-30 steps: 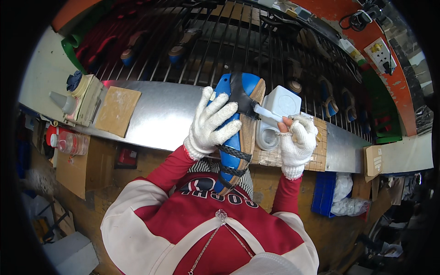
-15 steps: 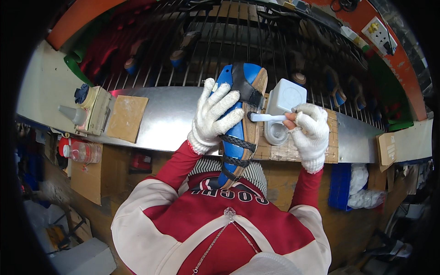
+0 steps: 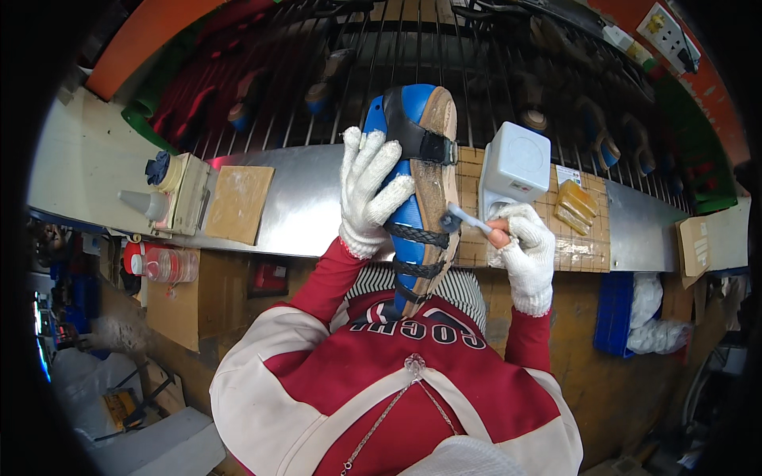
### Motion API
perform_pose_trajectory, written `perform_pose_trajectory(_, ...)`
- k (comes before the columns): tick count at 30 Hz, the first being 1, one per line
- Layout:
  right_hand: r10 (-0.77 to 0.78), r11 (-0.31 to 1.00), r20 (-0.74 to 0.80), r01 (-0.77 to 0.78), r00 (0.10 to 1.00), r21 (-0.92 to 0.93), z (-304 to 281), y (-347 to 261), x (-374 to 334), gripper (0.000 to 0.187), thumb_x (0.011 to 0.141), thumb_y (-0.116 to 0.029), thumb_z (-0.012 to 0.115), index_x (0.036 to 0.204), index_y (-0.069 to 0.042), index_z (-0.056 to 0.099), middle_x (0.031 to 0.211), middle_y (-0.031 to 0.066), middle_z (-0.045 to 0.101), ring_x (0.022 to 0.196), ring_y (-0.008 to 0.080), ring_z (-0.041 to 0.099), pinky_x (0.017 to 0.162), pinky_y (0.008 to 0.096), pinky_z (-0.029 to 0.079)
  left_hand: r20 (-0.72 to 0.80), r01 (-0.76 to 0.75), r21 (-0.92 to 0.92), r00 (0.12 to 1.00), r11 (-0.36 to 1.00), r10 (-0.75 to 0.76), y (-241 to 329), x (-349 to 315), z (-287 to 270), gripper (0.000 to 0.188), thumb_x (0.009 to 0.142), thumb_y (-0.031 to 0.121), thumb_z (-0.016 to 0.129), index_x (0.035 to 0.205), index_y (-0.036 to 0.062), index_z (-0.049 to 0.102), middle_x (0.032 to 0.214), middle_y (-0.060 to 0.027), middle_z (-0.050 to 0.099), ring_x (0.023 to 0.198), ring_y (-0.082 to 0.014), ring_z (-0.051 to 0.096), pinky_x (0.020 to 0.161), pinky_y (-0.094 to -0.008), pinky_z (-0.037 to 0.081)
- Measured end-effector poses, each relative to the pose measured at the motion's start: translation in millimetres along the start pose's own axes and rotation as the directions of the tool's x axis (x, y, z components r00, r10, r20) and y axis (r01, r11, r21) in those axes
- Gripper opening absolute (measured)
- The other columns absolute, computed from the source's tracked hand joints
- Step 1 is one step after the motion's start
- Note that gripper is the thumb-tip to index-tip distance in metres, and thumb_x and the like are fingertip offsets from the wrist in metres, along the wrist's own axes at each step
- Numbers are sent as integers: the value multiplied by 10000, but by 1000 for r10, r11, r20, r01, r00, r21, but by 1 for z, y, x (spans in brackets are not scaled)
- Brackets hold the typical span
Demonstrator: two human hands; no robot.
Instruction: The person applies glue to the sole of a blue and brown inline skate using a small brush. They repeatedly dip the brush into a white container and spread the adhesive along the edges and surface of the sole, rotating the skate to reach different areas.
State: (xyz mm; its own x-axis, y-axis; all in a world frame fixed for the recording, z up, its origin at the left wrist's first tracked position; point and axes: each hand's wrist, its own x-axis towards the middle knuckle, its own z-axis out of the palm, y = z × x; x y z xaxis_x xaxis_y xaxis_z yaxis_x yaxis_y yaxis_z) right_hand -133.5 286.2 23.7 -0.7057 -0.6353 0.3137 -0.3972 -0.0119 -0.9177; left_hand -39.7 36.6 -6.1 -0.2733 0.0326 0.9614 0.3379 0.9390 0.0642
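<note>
My gloved left hand (image 3: 369,194) holds a sandal (image 3: 435,182) on a blue shoe last, its fingers spread along the side and its thumb hidden. Black straps, some braided, wrap the last, and the brown sole edge faces right. In my gloved right hand (image 3: 525,254) is a small brush (image 3: 470,218) with a pale handle, pinched between bare fingertips. Its dark bristles meet the sole edge just above the upper braided strap. A white plastic dispenser (image 3: 516,163) stands behind the right hand, which hides its lower part.
A tape-covered board (image 3: 472,170) lies on the metal bench (image 3: 294,186), with a yellow block (image 3: 577,208) on it. A brown sheet (image 3: 240,205) lies at left beside a glue-stained box (image 3: 178,190). Beyond the bench, a rack of rods (image 3: 365,103) carries several more sandals.
The brush has moved down the sole edge, toward the braided straps. My right hand has come lower and left over the dispenser's base, uncovering the yellow block. The whole view has shifted slightly.
</note>
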Motion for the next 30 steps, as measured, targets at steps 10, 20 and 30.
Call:
perform_pose_trajectory(10,-329,768,-112,196,938,-610,6,-20,8,186,758,-141,825,934,-104,778,898,36,662,854,217,576,786,356,393,87,-27,34,996,999,24,5,-6,-3,528,711,198,802,1177,247,560,1350,-128,555,1326,-393,508,1153,-696,253)
perform_pose_trajectory(20,-571,538,-65,314,818,-782,9,-28,22,213,739,-103,849,937,-74,775,928,61,673,876,236,578,789,365,422,173,-74,61,983,995,62,3,-3,-10,554,688,176,810,1181,255,570,1329,-118,570,1288,-376,536,1162,-688,248)
perform_pose_trajectory(30,-391,711,8,307,920,-633,-6,-23,26,195,740,-124,833,917,-77,766,917,55,663,862,230,581,786,351,418,133,-63,46,989,997,57,0,3,-7,550,710,193,812,1192,255,555,1332,-119,573,1302,-380,526,1157,-673,270)
